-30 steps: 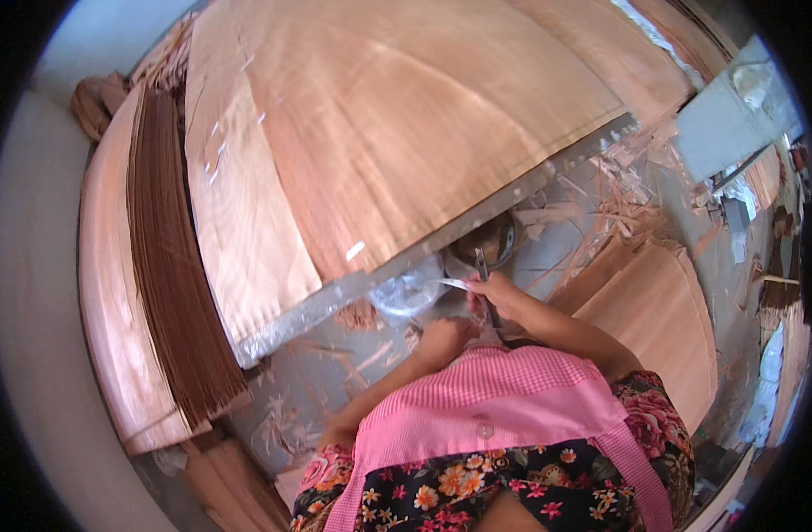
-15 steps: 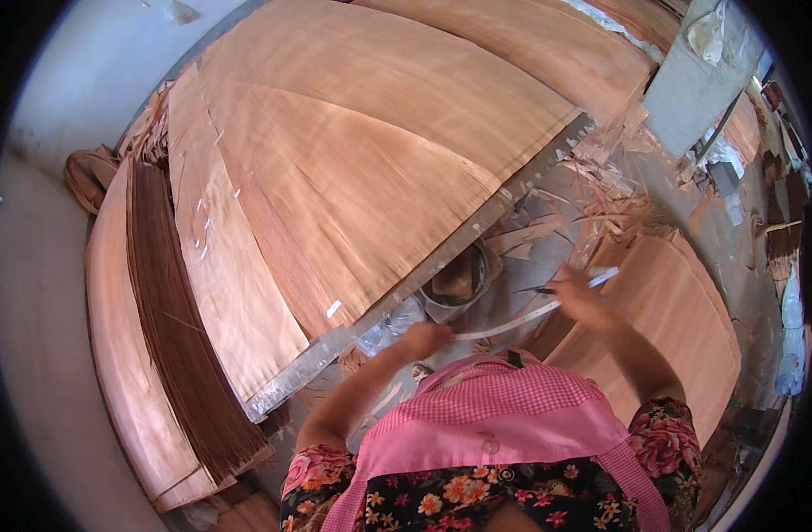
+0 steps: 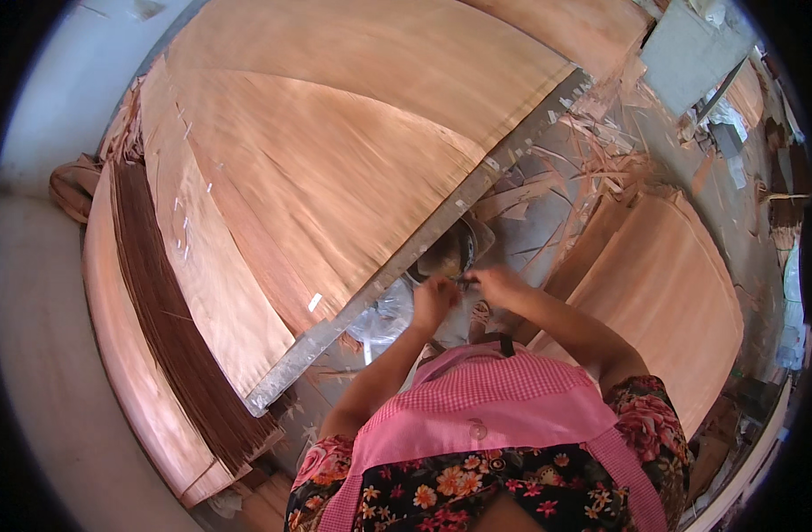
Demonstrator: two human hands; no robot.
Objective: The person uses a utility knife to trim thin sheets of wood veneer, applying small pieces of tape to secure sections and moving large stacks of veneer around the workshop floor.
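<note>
My left hand [image 3: 435, 300] and my right hand [image 3: 496, 285] are close together in front of the apron, over a round bowl [image 3: 443, 257] under the worktable's edge. The left fingers are closed, apparently around the end of a white tape, though the grip is blurred. A short white strip [image 3: 367, 348] shows beside my left forearm. My right fingers are pinched on a small dark pointed tool [image 3: 465, 282], mostly hidden. Broad thin sheets of wood veneer [image 3: 335, 168] overlap on the worktable ahead, with a small white tape piece [image 3: 315, 302] near the front edge.
A dark veneer stack [image 3: 162, 301] stands at the left beside a wall [image 3: 38, 293]. Another veneer stack [image 3: 663, 293] lies at the right. Veneer scraps [image 3: 610, 151] litter the floor, and a clear plastic bag [image 3: 384, 315] sits under the table edge [image 3: 393, 253].
My right hand has swung left, closing the wide gap to my left hand, which has risen slightly. The white tape stretched between them no longer shows there. The view has shifted slightly.
</note>
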